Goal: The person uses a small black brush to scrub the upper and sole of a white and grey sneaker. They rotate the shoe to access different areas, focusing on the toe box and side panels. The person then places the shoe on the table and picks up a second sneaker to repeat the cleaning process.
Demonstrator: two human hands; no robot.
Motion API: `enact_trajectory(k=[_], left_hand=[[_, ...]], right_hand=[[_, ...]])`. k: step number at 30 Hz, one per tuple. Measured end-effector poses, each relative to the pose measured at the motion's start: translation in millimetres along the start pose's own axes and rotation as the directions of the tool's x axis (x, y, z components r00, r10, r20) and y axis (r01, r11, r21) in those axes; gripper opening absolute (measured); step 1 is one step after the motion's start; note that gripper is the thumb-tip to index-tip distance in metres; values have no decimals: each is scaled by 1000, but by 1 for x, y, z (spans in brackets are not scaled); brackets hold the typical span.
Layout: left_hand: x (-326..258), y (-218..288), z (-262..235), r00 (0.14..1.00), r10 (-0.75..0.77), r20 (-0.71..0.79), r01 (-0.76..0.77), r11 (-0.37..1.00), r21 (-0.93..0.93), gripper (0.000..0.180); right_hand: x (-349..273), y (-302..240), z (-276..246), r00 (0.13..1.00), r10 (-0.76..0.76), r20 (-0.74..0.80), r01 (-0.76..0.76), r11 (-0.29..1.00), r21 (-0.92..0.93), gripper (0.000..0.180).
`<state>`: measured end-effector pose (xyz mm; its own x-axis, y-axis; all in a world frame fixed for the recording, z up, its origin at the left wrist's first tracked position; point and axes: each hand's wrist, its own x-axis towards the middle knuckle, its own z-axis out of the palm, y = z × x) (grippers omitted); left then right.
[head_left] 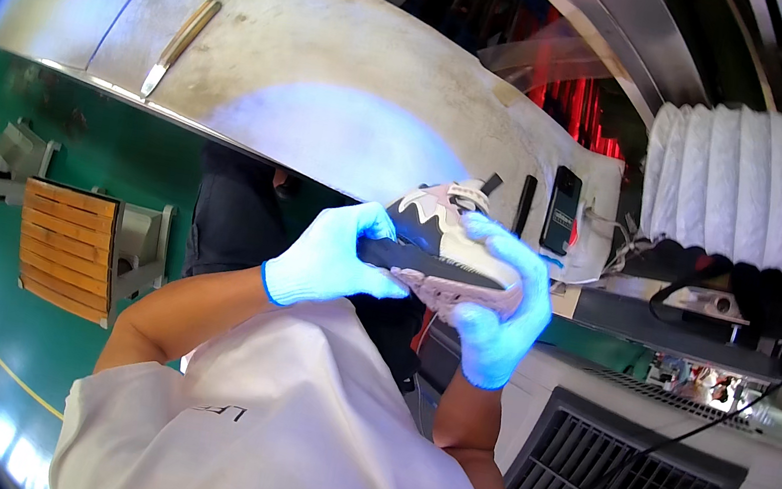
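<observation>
A sneaker [433, 231] in white, dark grey and pale pink is held between my two hands, over the near edge of the bench. My left hand [337, 255], in a white knit glove with a blue cuff, is closed round one end of it, thumb against the sole side. My right hand [509, 303], gloved the same way, wraps the other end with fingers over the upper and thumb beneath. The pale pink sole [454, 295] faces down toward me. A dark tab sticks up at the shoe's opening. The palms hide parts of both ends.
The worn pale bench [331, 33] carries a knife-like tool [181, 48] at the left and a dark phone [562, 209] beside a black bar [525, 205] at the right. A white ribbed duct [763, 189] stands right. Wooden-topped stools [67, 249] are on the green floor.
</observation>
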<state>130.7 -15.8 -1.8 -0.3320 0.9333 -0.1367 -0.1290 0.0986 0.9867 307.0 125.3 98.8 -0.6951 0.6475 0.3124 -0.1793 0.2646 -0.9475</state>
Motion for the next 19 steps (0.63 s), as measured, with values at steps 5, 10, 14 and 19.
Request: enact_trajectory(k=[5, 10, 14, 19], left_hand=[[-7, 5, -23, 941, 334, -47, -335, 942, -2, 65], [-26, 44, -43, 865, 496, -77, -492, 868, 62, 46], [-36, 55, -58, 854, 519, -46, -515, 854, 76, 36], [-40, 55, -68, 685, 718, 121, -727, 663, 177, 18]], right_hand=[[1, -20, 65, 995, -51, 84, 75, 945, -317, 62], [8, -18, 79, 975, -31, 221, 106, 937, -334, 63], [2, -7, 93, 945, -209, 252, 304, 847, -436, 61], [-73, -16, 49, 909, -236, 343, 380, 807, -452, 70]])
